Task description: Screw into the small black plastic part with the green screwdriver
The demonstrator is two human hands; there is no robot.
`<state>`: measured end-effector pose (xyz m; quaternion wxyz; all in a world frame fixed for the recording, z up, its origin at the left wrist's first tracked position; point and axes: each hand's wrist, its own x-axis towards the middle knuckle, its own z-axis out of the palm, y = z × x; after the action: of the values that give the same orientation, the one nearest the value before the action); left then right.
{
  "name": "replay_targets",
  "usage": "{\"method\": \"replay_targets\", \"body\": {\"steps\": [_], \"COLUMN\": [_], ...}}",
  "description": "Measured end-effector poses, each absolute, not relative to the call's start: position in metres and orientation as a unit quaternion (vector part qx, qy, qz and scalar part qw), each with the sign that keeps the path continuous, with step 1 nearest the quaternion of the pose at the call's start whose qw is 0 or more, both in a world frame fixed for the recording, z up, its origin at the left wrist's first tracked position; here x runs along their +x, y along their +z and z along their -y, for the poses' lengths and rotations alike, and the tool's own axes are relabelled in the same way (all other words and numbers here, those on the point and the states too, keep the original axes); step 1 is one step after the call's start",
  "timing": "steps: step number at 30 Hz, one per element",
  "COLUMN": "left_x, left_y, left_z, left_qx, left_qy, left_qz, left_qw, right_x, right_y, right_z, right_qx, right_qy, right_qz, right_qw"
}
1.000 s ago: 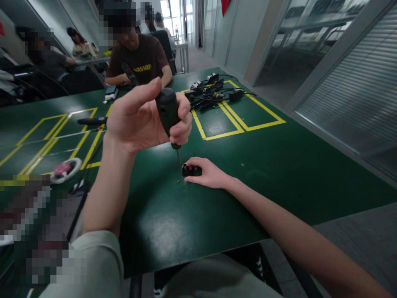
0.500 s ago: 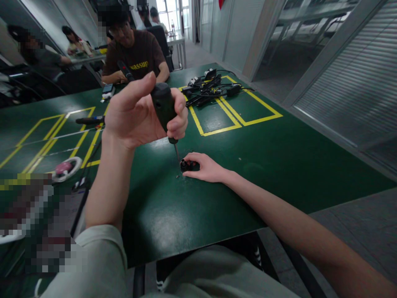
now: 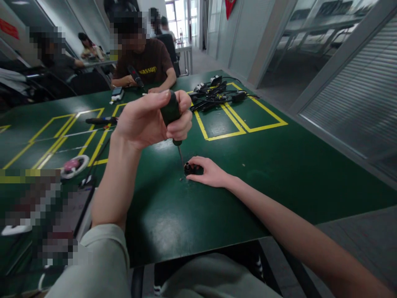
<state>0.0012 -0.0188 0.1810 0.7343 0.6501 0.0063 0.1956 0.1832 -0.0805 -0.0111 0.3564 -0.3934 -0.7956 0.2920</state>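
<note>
A screwdriver [image 3: 171, 111] with a thick dark handle is gripped in my left hand [image 3: 136, 122], the fingers wrapped around its far side and the thumb lying near its top. Its thin shaft slants down to a small black part [image 3: 187, 169] on the tabletop; I cannot make out whether the tip sits in a screw. My right hand [image 3: 211, 171] pinches that part from the right, fingers and thumb on either side, covering some of it. Close by on the table lies a tiny metal piece [image 3: 181, 179], perhaps a screw.
Black cables [image 3: 214, 97] lie heaped beyond my hands on the green table [image 3: 279, 165], over yellow tape outlines [image 3: 225, 136]. A white ring with a pink middle [image 3: 72, 165] and a dark-handled tool [image 3: 99, 121] are to the left. Across sits a person [image 3: 151, 58] with a powered screwdriver [image 3: 135, 75].
The whole view has shifted, so things appear slightly farther right and lower. My left thumb has come down closer to the screwdriver handle's top. My right hand keeps its pinch on the black part.
</note>
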Motion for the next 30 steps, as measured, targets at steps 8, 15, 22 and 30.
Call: {"method": "replay_targets", "body": {"steps": [8,15,22,30], "left_x": [0.001,0.007,0.004,0.011], "left_y": [0.178,0.177,0.18,0.181], "left_z": [0.025,0.025,0.024,0.035], "left_qx": [0.641,0.612,0.614,0.633], "left_qy": [0.294,0.298,0.282,0.304], "left_qz": [-0.099,-0.129,-0.111,-0.138], "left_qw": [0.702,0.721,0.729,0.698], "right_x": [0.186,0.187,0.186,0.186], "right_y": [-0.011,-0.013,-0.009,-0.008], "right_z": [0.081,0.08,0.081,0.081], "right_qx": [-0.384,-0.38,-0.388,-0.395], "right_qy": [0.302,0.3,0.309,0.313], "right_qz": [0.799,0.8,0.794,0.788], "right_qw": [0.35,0.355,0.352,0.353]}}
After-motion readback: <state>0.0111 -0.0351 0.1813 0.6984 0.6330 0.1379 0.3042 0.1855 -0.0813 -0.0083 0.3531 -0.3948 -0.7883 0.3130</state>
